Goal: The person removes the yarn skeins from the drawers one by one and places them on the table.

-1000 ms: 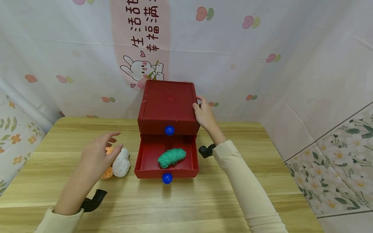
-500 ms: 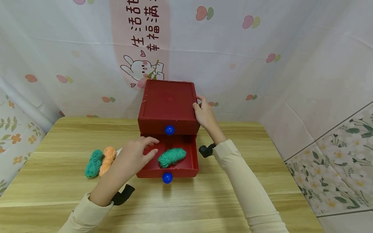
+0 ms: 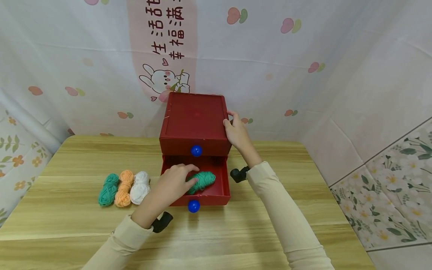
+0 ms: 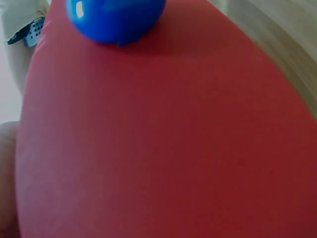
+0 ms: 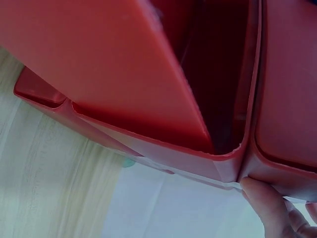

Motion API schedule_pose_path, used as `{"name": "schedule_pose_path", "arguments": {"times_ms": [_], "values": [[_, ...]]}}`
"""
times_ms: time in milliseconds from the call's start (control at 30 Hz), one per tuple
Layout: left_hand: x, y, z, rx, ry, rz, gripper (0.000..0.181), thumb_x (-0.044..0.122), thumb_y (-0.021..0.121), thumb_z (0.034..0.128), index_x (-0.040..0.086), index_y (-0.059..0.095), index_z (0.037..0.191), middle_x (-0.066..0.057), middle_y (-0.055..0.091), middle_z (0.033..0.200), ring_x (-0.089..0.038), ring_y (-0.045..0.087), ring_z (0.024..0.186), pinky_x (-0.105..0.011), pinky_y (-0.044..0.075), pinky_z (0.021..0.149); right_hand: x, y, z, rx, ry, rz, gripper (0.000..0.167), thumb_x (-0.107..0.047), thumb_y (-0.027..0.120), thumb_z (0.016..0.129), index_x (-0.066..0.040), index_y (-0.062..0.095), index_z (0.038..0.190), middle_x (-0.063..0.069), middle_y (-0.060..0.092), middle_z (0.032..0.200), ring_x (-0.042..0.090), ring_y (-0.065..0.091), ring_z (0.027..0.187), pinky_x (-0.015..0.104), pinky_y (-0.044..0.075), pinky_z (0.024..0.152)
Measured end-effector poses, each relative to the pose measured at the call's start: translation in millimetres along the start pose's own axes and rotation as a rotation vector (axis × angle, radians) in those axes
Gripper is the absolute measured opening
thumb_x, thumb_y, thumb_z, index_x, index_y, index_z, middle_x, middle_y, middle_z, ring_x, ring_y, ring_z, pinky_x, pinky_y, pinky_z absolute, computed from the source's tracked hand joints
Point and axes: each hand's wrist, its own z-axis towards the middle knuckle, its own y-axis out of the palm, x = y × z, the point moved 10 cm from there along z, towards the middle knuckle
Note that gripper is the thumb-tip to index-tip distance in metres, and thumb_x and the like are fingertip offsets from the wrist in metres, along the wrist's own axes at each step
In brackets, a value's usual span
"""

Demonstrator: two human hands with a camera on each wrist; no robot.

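The left hand (image 3: 173,182) has just swung right, from above the loose yarn to the pulled-out lower drawer (image 3: 212,200), and now hovers over the left end of the green yarn (image 3: 205,180) lying inside. Its thumb and forefinger stand apart, with no hold to be seen (whether they touch the strands, I cannot tell). That seems to make the reach nearly complete, with the yarn not yet lifted.

The right hand (image 3: 237,132) has not shifted: thumb and fingers lie against the right side of the red box (image 3: 195,116), as if to steady it, though how firmly is unclear.

The move also uncovers three bundles side by side on the table (image 3: 287,210), left of the drawer: another green bundle (image 3: 108,190), an orange bundle (image 3: 124,189) and a white bundle (image 3: 139,187).
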Motion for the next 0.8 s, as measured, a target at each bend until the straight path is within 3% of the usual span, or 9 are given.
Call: {"name": "schedule_pose_path", "arguments": {"times_ms": [133, 367, 800], "values": [[1.5, 4.8, 2.9, 0.002, -0.008, 0.013, 0.027, 0.024, 0.069, 0.0843, 0.015, 0.067, 0.11, -0.008, 0.066, 0.1, -0.023, 0.061, 0.086, -0.034, 0.052, 0.067, 0, -1, -0.6, 0.002, 0.003, -0.005, 0.048, -0.028, 0.033, 0.1, -0.013, 0.025, 0.145, 0.015, 0.055, 0.109, 0.028, 0.058, 0.092, 0.04, 0.048, 0.079], [3.5, 10.7, 5.4, 0.002, -0.02, 0.022, 0.031, 0.026, 0.073, 0.0805, 0.013, 0.067, 0.109, -0.009, 0.065, 0.098, -0.023, 0.061, 0.084, -0.037, 0.053, 0.07, -1, -1, -0.7, 0.004, 0.007, -0.012, 0.048, -0.029, 0.033, 0.1, -0.015, 0.026, 0.145, 0.014, 0.055, 0.11, 0.027, 0.058, 0.093, 0.04, 0.047, 0.079], [0.6, 22.3, 9.5, -0.064, -0.05, -0.016, 0.04, 0.024, 0.076, 0.0772, 0.01, 0.064, 0.112, -0.011, 0.065, 0.101, -0.021, 0.06, 0.081, -0.037, 0.054, 0.071, -1, -1, 0.7, 0.014, -0.005, -0.013, 0.048, -0.026, 0.033, 0.1, -0.012, 0.027, 0.145, 0.016, 0.055, 0.108, 0.028, 0.057, 0.092, 0.038, 0.047, 0.079]]}}
